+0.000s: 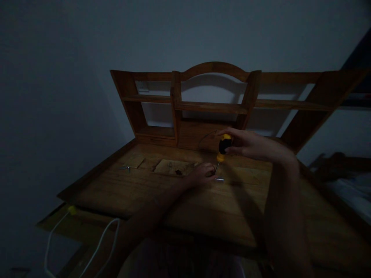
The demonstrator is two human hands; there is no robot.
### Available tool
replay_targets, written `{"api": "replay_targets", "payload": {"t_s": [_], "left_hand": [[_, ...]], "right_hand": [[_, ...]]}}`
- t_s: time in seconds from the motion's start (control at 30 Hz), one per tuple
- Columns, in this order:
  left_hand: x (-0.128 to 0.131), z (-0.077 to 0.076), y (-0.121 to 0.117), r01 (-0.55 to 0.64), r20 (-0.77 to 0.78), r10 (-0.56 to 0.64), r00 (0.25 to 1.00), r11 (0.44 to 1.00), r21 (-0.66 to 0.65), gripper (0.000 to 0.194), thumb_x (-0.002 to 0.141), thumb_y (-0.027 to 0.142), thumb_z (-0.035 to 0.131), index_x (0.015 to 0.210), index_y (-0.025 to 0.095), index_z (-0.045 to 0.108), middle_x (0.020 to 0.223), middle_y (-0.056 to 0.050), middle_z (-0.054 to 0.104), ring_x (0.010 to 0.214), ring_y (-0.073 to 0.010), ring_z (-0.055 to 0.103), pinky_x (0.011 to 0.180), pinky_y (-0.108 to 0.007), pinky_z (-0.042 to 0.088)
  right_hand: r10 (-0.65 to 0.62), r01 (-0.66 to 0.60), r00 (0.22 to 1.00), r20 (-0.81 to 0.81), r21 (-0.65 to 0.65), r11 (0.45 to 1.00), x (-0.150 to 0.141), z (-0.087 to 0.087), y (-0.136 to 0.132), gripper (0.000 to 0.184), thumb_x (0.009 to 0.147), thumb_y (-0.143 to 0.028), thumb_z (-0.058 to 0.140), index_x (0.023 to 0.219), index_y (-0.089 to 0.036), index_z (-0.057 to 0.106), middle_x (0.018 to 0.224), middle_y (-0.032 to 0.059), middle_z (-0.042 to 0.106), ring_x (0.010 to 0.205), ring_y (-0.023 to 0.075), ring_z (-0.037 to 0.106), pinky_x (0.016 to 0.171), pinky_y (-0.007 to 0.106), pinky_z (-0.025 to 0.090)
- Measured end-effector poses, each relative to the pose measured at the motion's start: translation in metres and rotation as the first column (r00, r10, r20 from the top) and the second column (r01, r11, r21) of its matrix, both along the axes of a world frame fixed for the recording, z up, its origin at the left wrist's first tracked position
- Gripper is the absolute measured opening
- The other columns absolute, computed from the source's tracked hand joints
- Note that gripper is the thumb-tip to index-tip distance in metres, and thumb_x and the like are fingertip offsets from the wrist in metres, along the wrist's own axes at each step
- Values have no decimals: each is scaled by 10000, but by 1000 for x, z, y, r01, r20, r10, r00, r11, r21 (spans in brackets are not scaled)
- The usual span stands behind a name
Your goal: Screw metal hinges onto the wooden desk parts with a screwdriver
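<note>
The dim light lets me read no lettering on the screwdriver that my right hand grasps by its black-and-yellow handle. It stands steeply above the wooden desktop, long axis tilted, handle up, slim metal shaft pointing down and slightly left. My left hand lies low beside its tip, fingers curled; whether they pinch anything I cannot tell. A small shiny metal piece lies just beside them.
</note>
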State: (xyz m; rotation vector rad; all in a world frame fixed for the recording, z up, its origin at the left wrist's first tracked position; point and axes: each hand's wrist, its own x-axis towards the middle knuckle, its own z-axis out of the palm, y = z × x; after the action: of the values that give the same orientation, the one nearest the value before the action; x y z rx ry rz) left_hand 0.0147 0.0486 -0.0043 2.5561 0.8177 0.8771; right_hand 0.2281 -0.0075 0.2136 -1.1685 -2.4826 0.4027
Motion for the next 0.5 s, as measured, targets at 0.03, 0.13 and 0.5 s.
{"api": "replay_targets", "payload": {"t_s": [0.03, 0.13, 0.5], "left_hand": [[0, 0, 1, 13, 0, -13, 1000, 1000, -4, 193, 962, 381, 622, 927, 193, 654, 1032, -57, 655, 1019, -198, 619, 923, -337, 494], [-1, -2, 3, 20, -4, -20, 1000, 1000, -3, 179, 950, 367, 639, 938, 190, 652, 1033, -59, 653, 1022, -203, 612, 926, -341, 491], [-4, 4, -2, 16, -34, -16, 999, 1000, 9, 191, 966, 371, 627, 1002, 187, 664, 1054, -65, 656, 1029, -208, 613, 931, -341, 496]], "right_hand": [[2, -2, 1000, -1, 6, 1000, -1, 1, -2, 449, 921, -344, 621, 1357, -277, 536, 972, 16, 718, 825, 205, 677, 689, 308, 487], [-56, 54, 998, 20, 76, 996, -9, 1, -8, 279, 914, -355, 646, 1160, -246, 573, 906, 16, 703, 775, 196, 658, 645, 293, 449], [-267, 237, 960, 82, 266, 935, -25, -1, -12, 351, 898, -507, 686, 1063, -214, 583, 939, 79, 703, 837, 254, 658, 651, 321, 415]]}}
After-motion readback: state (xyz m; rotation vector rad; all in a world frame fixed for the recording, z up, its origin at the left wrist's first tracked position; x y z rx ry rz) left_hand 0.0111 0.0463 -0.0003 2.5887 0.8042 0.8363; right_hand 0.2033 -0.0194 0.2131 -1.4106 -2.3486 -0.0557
